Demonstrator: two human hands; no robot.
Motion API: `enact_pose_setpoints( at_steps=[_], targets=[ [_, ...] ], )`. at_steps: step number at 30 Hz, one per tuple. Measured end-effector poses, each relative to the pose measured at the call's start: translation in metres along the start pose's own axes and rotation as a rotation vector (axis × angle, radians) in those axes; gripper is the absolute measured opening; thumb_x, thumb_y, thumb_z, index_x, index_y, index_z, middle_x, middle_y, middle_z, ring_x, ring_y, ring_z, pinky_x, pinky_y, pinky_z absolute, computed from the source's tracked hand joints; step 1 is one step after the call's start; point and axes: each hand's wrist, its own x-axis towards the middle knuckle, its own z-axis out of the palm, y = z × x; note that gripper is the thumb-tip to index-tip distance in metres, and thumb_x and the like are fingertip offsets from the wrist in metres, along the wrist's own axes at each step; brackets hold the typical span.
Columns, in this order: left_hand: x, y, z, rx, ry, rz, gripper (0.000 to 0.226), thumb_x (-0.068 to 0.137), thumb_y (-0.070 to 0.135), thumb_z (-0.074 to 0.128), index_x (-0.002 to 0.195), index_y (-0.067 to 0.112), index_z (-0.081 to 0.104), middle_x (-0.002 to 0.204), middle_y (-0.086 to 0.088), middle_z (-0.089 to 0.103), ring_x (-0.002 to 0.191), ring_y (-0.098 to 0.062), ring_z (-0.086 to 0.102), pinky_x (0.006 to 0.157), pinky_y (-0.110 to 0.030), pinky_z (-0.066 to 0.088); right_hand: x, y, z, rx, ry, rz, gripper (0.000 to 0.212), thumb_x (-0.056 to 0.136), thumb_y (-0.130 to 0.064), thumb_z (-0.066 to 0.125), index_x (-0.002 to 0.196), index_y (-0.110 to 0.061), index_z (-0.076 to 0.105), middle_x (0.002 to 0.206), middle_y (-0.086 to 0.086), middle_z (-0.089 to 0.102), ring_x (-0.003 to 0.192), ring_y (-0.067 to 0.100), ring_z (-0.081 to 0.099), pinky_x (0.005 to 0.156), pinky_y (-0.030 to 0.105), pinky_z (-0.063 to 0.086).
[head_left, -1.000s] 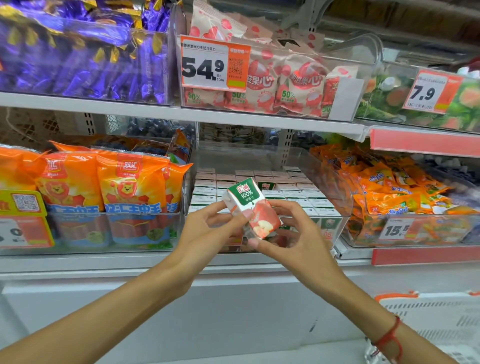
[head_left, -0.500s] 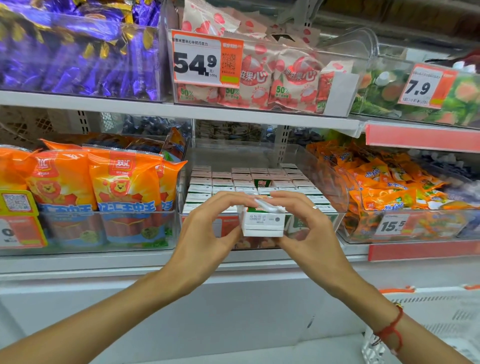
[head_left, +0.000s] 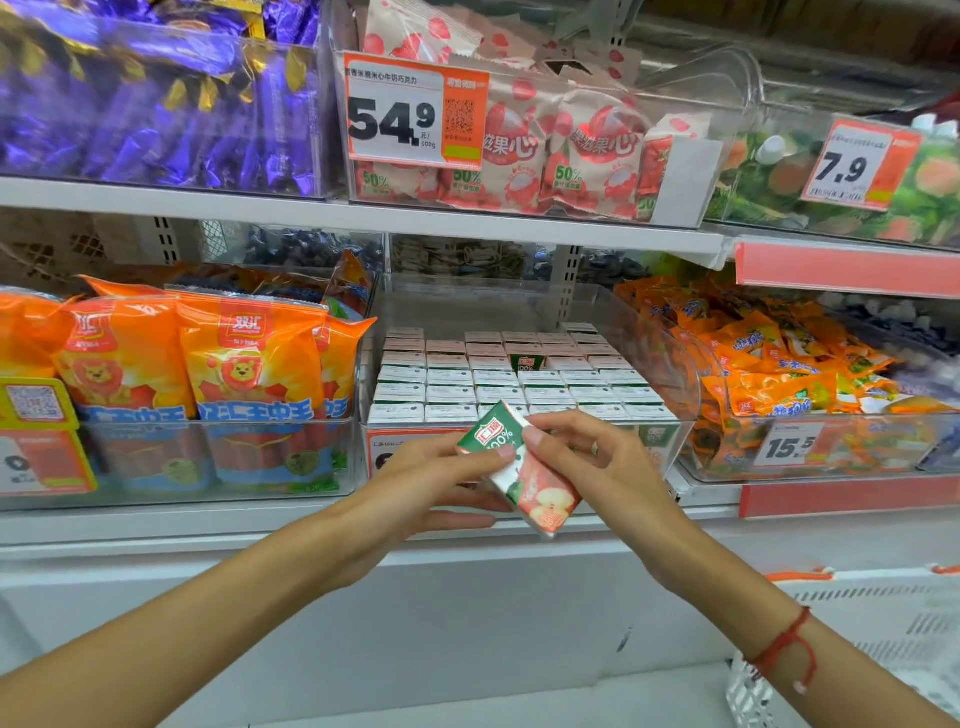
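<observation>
In front of the mid-shelf clear plastic bin (head_left: 670, 353), the green-and-white cardboard juice carton (head_left: 524, 470) tilts btwn both hands, printed face up, prob. to read it. L hand (head_left: 431, 488) pinches its green end, thumb atop, fingers under; R hand (head_left: 605, 462) pinches the edge, spare fingers spread.

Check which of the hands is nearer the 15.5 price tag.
Right. The right hand grips the juice carton, left of the 15.5 price tag; the left hand holds its other side, farther left.
</observation>
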Motion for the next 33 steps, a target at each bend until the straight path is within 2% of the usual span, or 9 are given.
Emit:
enact_pose_setpoints(
  at_steps=[4, 6, 8, 12, 18, 21, 24, 28, 33],
  targets=[
    [0.008, 0.011, -0.007, 0.055, 0.201, 0.232, 0.03, 0.085, 0.025, 0.07, 0.114, 0.026, 0.064, 0.1, 0.006, 0.075, 0.09, -0.01, 0.073, 0.068, -0.017, 0.056, 0.015, 0.005, -0.011, -0.154, 0.087, -0.062, 0.033, 0.086, -0.051, 0.054, 0.106, -0.031, 0.07, 0.095, -0.022, 0.071, 0.093, -0.005, 0.064, 0.072, 0.017, 0.054],
    [0.021, 0.021, -0.013, 0.125, 0.299, 0.392, 0.036, 0.086, 0.02, 0.071, 0.118, 0.03, 0.06, 0.103, 0.011, 0.073, 0.091, -0.004, 0.071, 0.069, -0.014, 0.055, 0.025, 0.015, -0.026, -0.526, 0.201, -0.147, 0.034, 0.094, -0.048, 0.049, 0.121, -0.033, 0.062, 0.12, -0.019, 0.063, 0.116, 0.0, 0.053, 0.097, 0.028, 0.046],
    [0.044, 0.03, -0.017, 0.205, 0.34, 0.506, 0.039, 0.087, 0.015, 0.07, 0.121, 0.027, 0.056, 0.105, 0.01, 0.069, 0.092, -0.001, 0.069, 0.07, -0.009, 0.052, 0.033, 0.028, -0.04, -0.876, 0.196, -0.206, 0.042, 0.098, -0.046, 0.045, 0.135, -0.029, 0.052, 0.138, -0.01, 0.053, 0.132, 0.009, 0.041, 0.11, 0.034, 0.033],
    [0.106, 0.038, -0.016, 0.365, 0.347, 0.545, 0.038, 0.088, 0.013, 0.07, 0.118, 0.023, 0.049, 0.109, 0.008, 0.062, 0.1, -0.01, 0.065, 0.083, -0.024, 0.055, 0.039, 0.054, -0.053, -1.255, 0.079, -0.237, 0.048, 0.1, -0.051, 0.034, 0.144, -0.031, 0.039, 0.147, -0.011, 0.041, 0.138, 0.009, 0.031, 0.115, 0.027, 0.016],
    [0.164, 0.035, -0.013, 0.749, 0.408, 0.465, 0.054, 0.084, 0.032, 0.073, 0.13, 0.02, 0.049, 0.116, 0.004, 0.061, 0.1, -0.019, 0.062, 0.083, -0.034, 0.05, 0.041, 0.06, -0.056, -1.247, 0.076, -0.285, 0.048, 0.099, -0.051, 0.039, 0.144, -0.033, 0.038, 0.147, -0.013, 0.039, 0.139, 0.008, 0.029, 0.115, 0.028, 0.016],
    [0.171, 0.044, -0.019, 1.106, 0.273, 0.41, 0.052, 0.089, 0.035, 0.068, 0.135, 0.023, 0.047, 0.126, -0.002, 0.061, 0.101, -0.023, 0.063, 0.087, -0.04, 0.051, 0.04, 0.062, -0.058, -1.248, 0.076, -0.299, 0.048, 0.099, -0.05, 0.039, 0.144, -0.033, 0.037, 0.148, -0.014, 0.038, 0.139, 0.008, 0.028, 0.114, 0.027, 0.016],
    [0.182, 0.06, -0.019, 1.312, 0.142, 0.346, 0.052, 0.093, 0.037, 0.062, 0.14, 0.023, 0.044, 0.131, -0.003, 0.06, 0.111, -0.025, 0.059, 0.09, -0.04, 0.049, 0.039, 0.063, -0.057, -1.257, 0.081, -0.302, 0.049, 0.099, -0.051, 0.036, 0.144, -0.033, 0.037, 0.148, -0.015, 0.037, 0.139, 0.008, 0.027, 0.114, 0.026, 0.014],
    [0.201, 0.063, -0.018, 1.408, 0.013, 0.164, 0.058, 0.098, 0.037, 0.052, 0.149, 0.014, 0.035, 0.152, -0.008, 0.04, 0.135, -0.028, 0.041, 0.108, -0.034, 0.035, 0.038, 0.064, -0.057, -1.255, 0.076, -0.293, 0.049, 0.099, -0.052, 0.034, 0.144, -0.033, 0.036, 0.148, -0.014, 0.037, 0.139, 0.009, 0.027, 0.114, 0.027, 0.014],
    [0.209, 0.041, -0.027, 1.362, -0.039, 0.149, 0.039, 0.104, 0.026, 0.041, 0.142, 0.025, 0.047, 0.152, 0.003, 0.041, 0.141, -0.026, 0.035, 0.117, -0.045, 0.025, 0.038, 0.062, -0.057, -1.237, 0.073, -0.304, 0.048, 0.099, -0.05, 0.038, 0.143, -0.031, 0.04, 0.147, -0.012, 0.04, 0.139, 0.011, 0.03, 0.114, 0.029, 0.017]
  ],
)
